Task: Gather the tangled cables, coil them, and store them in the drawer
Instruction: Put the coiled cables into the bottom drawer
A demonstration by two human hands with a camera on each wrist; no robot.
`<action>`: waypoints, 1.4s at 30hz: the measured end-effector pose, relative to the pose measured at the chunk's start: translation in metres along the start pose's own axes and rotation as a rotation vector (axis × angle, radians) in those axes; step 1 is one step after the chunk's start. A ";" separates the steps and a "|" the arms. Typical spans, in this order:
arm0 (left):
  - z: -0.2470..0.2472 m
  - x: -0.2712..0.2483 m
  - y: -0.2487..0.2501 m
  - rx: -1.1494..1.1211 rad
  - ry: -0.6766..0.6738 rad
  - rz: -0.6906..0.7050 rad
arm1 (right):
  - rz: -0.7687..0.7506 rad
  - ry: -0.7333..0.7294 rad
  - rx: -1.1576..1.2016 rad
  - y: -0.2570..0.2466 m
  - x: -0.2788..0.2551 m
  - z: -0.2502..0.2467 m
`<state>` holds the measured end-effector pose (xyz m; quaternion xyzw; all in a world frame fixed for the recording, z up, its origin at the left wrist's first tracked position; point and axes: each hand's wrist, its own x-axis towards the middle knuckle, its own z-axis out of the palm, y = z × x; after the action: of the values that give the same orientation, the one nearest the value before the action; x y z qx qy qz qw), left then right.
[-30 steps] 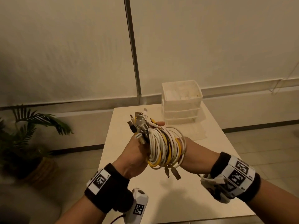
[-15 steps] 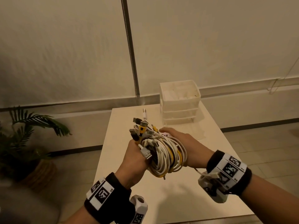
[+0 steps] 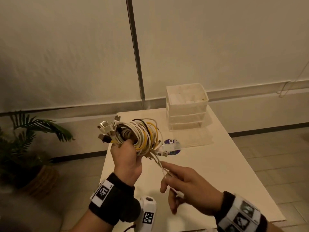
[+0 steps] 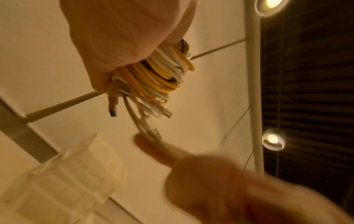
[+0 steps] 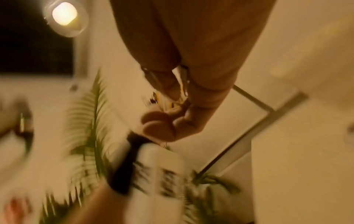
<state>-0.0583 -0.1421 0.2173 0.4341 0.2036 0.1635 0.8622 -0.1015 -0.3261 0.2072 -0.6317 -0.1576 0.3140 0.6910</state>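
Note:
A coil of white, yellow and black cables (image 3: 142, 136) is held up over the table's left side, with several plugs sticking out at its upper left. My left hand (image 3: 125, 158) grips the coil from below; the left wrist view shows the same coil (image 4: 162, 75) under my fingers. A loose white cable end (image 3: 158, 162) trails down from the coil, and my right hand (image 3: 182, 183) pinches it between thumb and forefinger. The white drawer unit (image 3: 187, 111) stands at the table's far right, its lowest clear drawer (image 3: 195, 139) pulled out.
A round purple and white disc (image 3: 173, 147) lies on the white table (image 3: 217, 173) just behind the coil. A potted palm (image 3: 25, 148) stands on the floor to the left. A metal pole (image 3: 135, 52) rises behind the table.
My right hand has left the coil's right side and dropped toward me, pinching a loose cable end. My left hand has lifted the coil and turned it.

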 end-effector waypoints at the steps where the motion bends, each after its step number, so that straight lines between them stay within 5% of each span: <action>1: -0.003 0.001 -0.006 0.059 0.042 0.031 | 0.081 0.025 0.175 -0.002 -0.004 0.000; 5: -0.009 -0.017 -0.037 0.335 0.087 0.071 | 0.156 0.265 0.462 -0.020 0.007 -0.019; 8: -0.015 -0.024 -0.059 0.328 0.054 -0.057 | 0.136 0.324 0.496 -0.022 0.021 -0.036; 11: -0.017 -0.023 -0.073 0.264 0.089 -0.207 | 0.037 0.379 0.351 -0.007 0.029 -0.043; 16: -0.010 -0.017 -0.093 0.171 0.129 -0.272 | 0.035 0.560 -0.391 0.038 0.027 -0.030; 21: -0.002 -0.007 -0.136 0.229 0.079 -0.226 | 0.088 0.566 0.166 0.052 0.037 -0.029; 25: 0.006 -0.004 -0.169 0.277 -0.023 -0.302 | 0.078 0.665 -0.134 0.054 0.041 -0.057; 31: 0.036 0.007 -0.196 0.295 -0.168 -0.451 | 0.099 0.641 -0.385 0.062 0.049 -0.116; 36: 0.065 0.046 -0.197 0.396 -0.421 -0.498 | 0.066 0.549 -0.340 0.070 0.070 -0.207; 42: 0.124 0.119 -0.228 0.276 -0.361 -0.598 | 0.108 0.450 -0.342 0.049 0.128 -0.306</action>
<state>0.1299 -0.3019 0.0738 0.4893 0.1862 -0.2037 0.8273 0.1714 -0.4817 0.0898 -0.8004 -0.0170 0.1712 0.5743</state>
